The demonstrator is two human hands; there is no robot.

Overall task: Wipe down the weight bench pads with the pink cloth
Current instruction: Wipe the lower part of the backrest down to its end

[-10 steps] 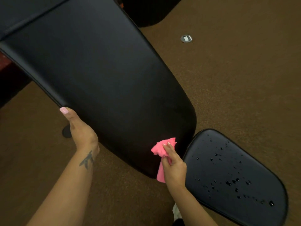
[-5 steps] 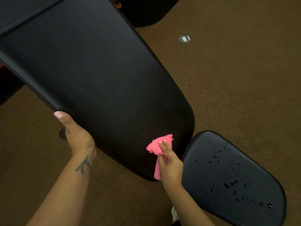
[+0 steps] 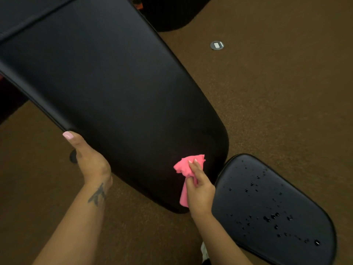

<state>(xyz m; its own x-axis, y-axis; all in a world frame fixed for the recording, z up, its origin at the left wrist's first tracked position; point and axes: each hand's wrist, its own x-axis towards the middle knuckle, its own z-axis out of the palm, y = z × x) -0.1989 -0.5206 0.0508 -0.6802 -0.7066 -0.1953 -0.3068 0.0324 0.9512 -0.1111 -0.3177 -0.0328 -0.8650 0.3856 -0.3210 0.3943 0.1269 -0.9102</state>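
- Your right hand [image 3: 200, 190] is nearest the work: its fingers are bunched around the pink cloth [image 3: 188, 169], pressing the crumpled upper part onto the near, rounded end of the long back pad [image 3: 118, 92], while a tail of cloth hangs below your palm.
- Your left hand [image 3: 89, 159] lies to the left of the cloth hand, open, fingers spread narrow and flat along the pad's left edge with the thumb pointing up; it holds nothing and appears to steady the pad.
- The long back pad runs away from both hands, its long axis slanting up and to the left. Most of its surface lies ahead of your right hand and looks dry.
- The seat pad [image 3: 275, 211] sits just beside your right hand, on its right, separated from the back pad by a narrow gap. Its long axis slants down to the right, and droplets [image 3: 271, 219] are scattered over it.
- Judgement: the wet seat pad is the closer unwiped surface, and your right hand is far nearer it than your left; a short move rightward across the gap would bring the cloth onto it.
- Beyond the pads, a small round metal floor plate [image 3: 216, 45] sits in the brown carpet [image 3: 277, 92], well apart from both hands.
- No brand, label or legible writing shows on pads, cloth or floor.
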